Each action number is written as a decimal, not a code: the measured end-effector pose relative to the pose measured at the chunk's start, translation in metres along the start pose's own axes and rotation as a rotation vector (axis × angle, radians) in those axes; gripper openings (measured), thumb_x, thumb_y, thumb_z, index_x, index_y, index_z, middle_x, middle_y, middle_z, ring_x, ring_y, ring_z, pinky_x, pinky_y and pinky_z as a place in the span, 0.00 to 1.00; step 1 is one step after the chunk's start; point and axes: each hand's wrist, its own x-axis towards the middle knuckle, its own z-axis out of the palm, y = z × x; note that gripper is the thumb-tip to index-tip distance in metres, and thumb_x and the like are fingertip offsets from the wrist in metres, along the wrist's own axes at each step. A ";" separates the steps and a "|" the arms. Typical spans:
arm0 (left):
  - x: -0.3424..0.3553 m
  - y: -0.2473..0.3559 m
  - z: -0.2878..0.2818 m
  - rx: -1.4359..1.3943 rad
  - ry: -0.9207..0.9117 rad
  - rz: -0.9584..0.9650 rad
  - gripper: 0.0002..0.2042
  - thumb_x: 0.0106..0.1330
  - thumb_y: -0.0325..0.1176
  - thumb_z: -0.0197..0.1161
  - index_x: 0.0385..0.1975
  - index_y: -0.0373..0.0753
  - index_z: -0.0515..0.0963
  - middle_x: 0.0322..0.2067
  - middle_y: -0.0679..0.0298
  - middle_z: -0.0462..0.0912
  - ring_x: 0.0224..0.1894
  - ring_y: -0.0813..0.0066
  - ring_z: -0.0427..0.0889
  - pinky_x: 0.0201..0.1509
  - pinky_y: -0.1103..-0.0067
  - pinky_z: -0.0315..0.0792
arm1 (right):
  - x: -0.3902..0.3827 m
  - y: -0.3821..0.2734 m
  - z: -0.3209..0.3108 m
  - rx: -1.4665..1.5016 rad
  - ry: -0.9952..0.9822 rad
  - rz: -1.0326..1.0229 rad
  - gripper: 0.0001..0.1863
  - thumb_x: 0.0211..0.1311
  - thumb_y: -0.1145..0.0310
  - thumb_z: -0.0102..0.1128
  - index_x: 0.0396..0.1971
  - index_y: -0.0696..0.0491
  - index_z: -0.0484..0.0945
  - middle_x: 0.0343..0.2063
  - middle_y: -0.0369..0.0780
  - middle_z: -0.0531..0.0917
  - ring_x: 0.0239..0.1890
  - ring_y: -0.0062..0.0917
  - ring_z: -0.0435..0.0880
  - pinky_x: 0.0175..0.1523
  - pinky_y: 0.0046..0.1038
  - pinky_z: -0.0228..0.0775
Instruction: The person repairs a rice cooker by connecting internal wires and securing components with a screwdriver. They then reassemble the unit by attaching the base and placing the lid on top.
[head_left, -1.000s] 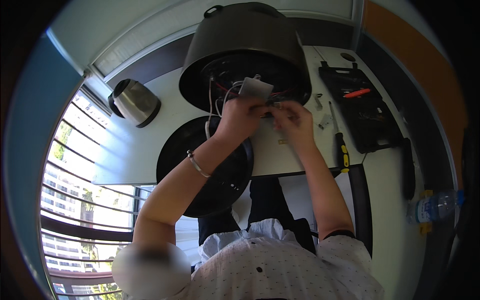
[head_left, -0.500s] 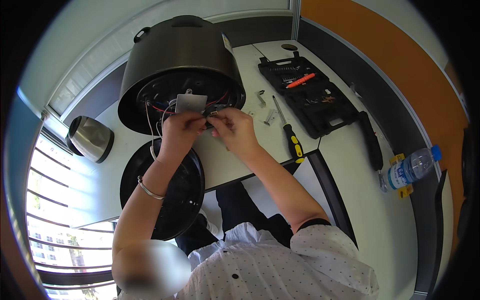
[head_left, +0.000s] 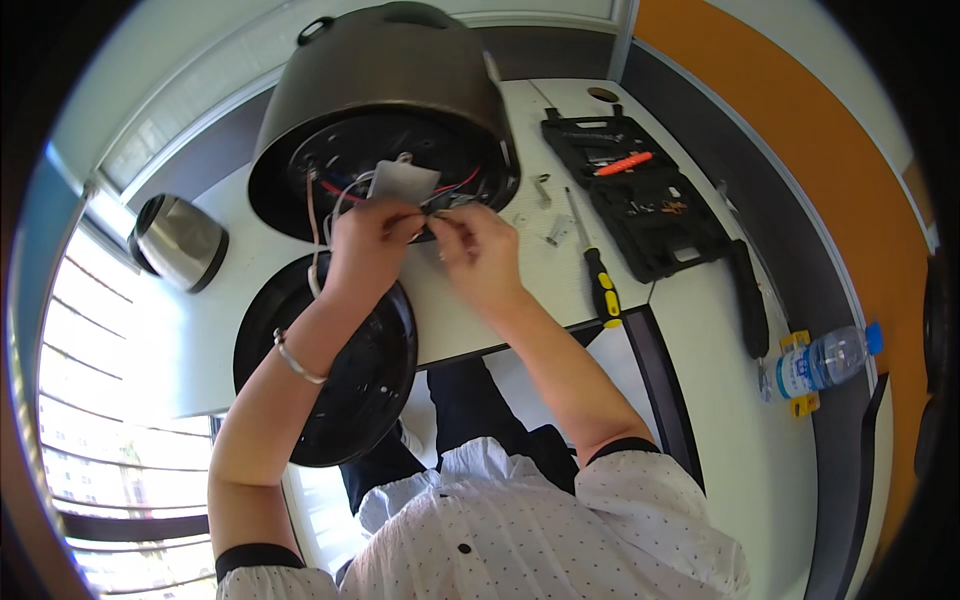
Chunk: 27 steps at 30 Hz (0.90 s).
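Observation:
A large dark-grey, drum-shaped appliance (head_left: 385, 70) lies on its side on the table, its wired underside facing me. Red, blue-white and white wires run inside it around a silver metal plate (head_left: 403, 182). Just below that plate, my left hand (head_left: 378, 228) pinches its fingertips together on something small. My right hand (head_left: 478, 240) meets it there, thumb and forefinger closed on a small part too slight to name. Fingers hide most of what both hold. Under my left forearm is a round black cover (head_left: 375, 400), linked by a pale wire (head_left: 313, 215) to the appliance.
A yellow-and-black screwdriver (head_left: 602, 285) lies right of my hands, beside small metal brackets (head_left: 543, 190). Beyond is an open black tool case (head_left: 660, 215) with a red pen-like tool (head_left: 624, 163). A steel kettle (head_left: 183, 243) stands left; a plastic bottle (head_left: 825, 362) lies far right.
The view has shifted, so the appliance sits higher in the picture. Both hands stay together by the metal plate, which now looks more tilted; the fingers have moved slightly.

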 end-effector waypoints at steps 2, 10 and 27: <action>-0.005 0.014 0.002 0.058 0.031 0.029 0.04 0.52 0.25 0.62 0.27 0.35 0.79 0.25 0.54 0.79 0.27 0.59 0.79 0.30 0.74 0.72 | -0.003 0.004 -0.001 0.060 -0.005 0.087 0.06 0.53 0.75 0.61 0.29 0.60 0.77 0.25 0.42 0.77 0.22 0.23 0.79 0.26 0.20 0.72; -0.021 0.024 0.001 0.283 -0.003 0.336 0.11 0.52 0.24 0.60 0.37 0.32 0.74 0.36 0.54 0.76 0.40 0.54 0.75 0.45 0.69 0.71 | -0.004 0.004 -0.013 0.333 -0.037 0.244 0.10 0.58 0.73 0.59 0.37 0.62 0.74 0.25 0.37 0.78 0.24 0.15 0.77 0.27 0.16 0.72; -0.086 0.068 -0.060 0.299 -0.325 0.417 0.11 0.53 0.28 0.62 0.36 0.33 0.75 0.35 0.56 0.77 0.37 0.58 0.77 0.42 0.71 0.73 | -0.024 -0.004 -0.032 0.413 -0.029 0.379 0.13 0.63 0.69 0.54 0.44 0.60 0.72 0.35 0.43 0.78 0.28 0.24 0.79 0.28 0.23 0.76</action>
